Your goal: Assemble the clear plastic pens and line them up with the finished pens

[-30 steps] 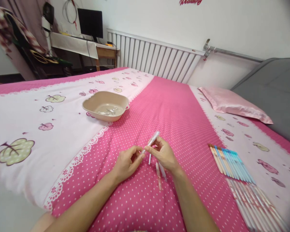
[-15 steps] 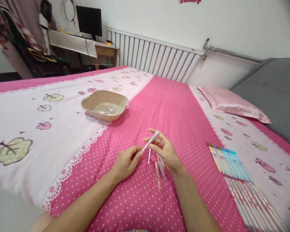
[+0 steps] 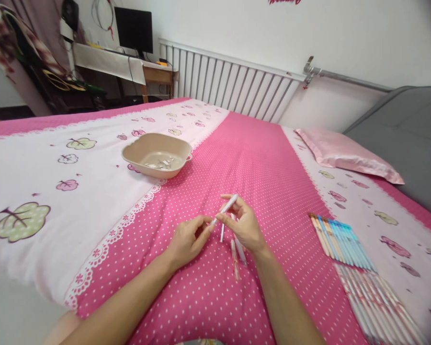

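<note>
Between both hands a white pen (image 3: 230,203) is held at a slant above the bed. My left hand (image 3: 190,239) pinches its lower end with thumb and forefinger. My right hand (image 3: 247,227) is closed around the upper part, the thumb lying along the barrel. Below them a thin white stick (image 3: 222,233), perhaps a refill, shows under the pen. On the dotted pink cover by my right hand lie a pinkish clear pen part (image 3: 235,261) and a pale one (image 3: 241,251), partly hidden by the hand.
A beige basin (image 3: 157,154) with small clear pieces inside stands beyond my left hand. To the right lie a row of blue and cream pens (image 3: 341,239) and a row of pink-white pens (image 3: 379,304). A pink pillow (image 3: 346,154) rests farther back near the grey headboard (image 3: 405,129).
My right thumb and fingers have shifted down along the pen, closer to my left fingertips. The left hand stays nearly in place. The view has moved slightly.
</note>
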Available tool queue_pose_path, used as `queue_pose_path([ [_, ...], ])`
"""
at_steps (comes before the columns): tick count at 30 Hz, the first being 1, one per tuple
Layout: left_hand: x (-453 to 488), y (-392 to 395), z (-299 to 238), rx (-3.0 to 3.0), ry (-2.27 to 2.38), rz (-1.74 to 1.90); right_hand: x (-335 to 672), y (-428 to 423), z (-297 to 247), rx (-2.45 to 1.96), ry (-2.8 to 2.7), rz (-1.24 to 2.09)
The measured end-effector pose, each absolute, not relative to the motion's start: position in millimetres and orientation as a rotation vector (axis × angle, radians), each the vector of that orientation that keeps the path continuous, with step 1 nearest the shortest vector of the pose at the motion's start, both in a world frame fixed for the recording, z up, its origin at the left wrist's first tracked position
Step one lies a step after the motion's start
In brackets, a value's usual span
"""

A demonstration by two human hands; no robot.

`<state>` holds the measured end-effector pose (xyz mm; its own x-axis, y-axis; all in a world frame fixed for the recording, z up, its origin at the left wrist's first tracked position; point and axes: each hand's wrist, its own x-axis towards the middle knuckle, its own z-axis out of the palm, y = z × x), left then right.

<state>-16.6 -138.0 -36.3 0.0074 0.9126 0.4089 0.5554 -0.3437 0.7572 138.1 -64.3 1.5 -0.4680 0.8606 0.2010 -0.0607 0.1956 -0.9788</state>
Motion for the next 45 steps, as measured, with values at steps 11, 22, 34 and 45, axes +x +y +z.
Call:
queue_pose_path([
  [11,-18.2,-138.7,-34.7,1.926,1.536,1.238,141.7,-66.9,6.2,-0.621,-1.511,1.664],
  [22,-18.9,-138.8,-37.0,1.919,1.525,1.221,140.4,-65.1,2.7,-0.732,-1.544,1.582],
  [34,-18.6,-138.4,-37.7,1.941,1.514,1.224,139.6,-63.6,1.9,-0.791,-1.563,1.517],
  [45,-19.5,-138.3,-35.9,1.957,1.540,1.213,143.3,-64.9,2.6,-0.678,-1.535,1.658],
])
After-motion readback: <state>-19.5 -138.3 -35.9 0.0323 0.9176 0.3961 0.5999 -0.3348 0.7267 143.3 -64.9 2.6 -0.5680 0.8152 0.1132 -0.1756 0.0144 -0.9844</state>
